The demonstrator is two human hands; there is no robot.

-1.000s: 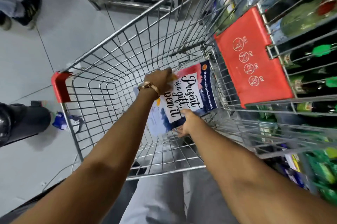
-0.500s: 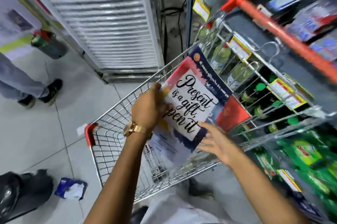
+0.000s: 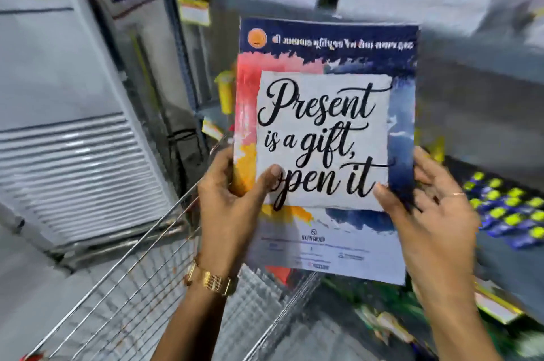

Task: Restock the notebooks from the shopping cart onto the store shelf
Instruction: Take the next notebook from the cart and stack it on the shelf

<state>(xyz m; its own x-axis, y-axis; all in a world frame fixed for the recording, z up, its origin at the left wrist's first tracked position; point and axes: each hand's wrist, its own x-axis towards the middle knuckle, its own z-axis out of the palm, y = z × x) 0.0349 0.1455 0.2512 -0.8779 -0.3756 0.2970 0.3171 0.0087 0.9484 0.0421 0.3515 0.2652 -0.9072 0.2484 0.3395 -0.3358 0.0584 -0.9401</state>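
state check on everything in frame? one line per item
notebook: closed, upright, cover facing camera, held above cart
left hand: gripping notebook's lower left edge, thumb on cover
right hand: thumb on cover at lower right, fingers spread
shopping cart: below the hands, contents not visible
store shelf: blurred, stocked

You hold a notebook (image 3: 325,137) upright in front of you, its cover reading "Present is a gift, open it". Your left hand (image 3: 232,207) grips its lower left edge, thumb pressed on the cover, a gold watch (image 3: 210,279) on that wrist. Your right hand (image 3: 424,213) rests open against the lower right edge, thumb on the cover, fingers spread. The wire cart (image 3: 141,287) sits below. A blurred grey shelf (image 3: 471,90) stands behind the notebook, with yellow-capped items (image 3: 512,210) to the right.
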